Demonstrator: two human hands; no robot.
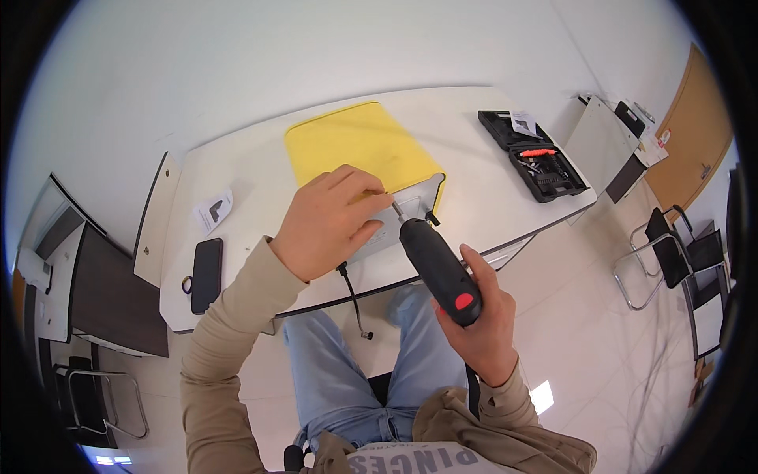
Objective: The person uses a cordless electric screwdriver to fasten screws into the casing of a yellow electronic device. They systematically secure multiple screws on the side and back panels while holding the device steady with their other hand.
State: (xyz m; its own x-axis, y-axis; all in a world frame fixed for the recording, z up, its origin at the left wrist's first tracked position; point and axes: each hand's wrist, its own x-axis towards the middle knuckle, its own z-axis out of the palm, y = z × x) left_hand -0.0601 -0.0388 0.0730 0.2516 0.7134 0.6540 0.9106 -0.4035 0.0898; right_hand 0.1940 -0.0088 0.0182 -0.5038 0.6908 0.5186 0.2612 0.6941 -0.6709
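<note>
My right hand (488,328) grips a black cordless screwdriver (439,268) with a red spot at its rear end. Its metal bit (397,210) points up and left toward the grey front panel (422,193) of a yellow-covered case (359,146). My left hand (328,221) is in front of the case, its bent fingertips close around the tip of the bit. Whatever sits between those fingertips is too small to make out. The hand covers much of the panel. From the case's lower front a black cable (353,296) hangs over the table edge.
An open black tool case (545,170) with bits and an orange-red tool lies at the table's right. On the left are a black phone (207,272), a dark ring-shaped item (186,284) and a printed leaflet (213,212). Chairs (671,245) stand beyond the table (260,182).
</note>
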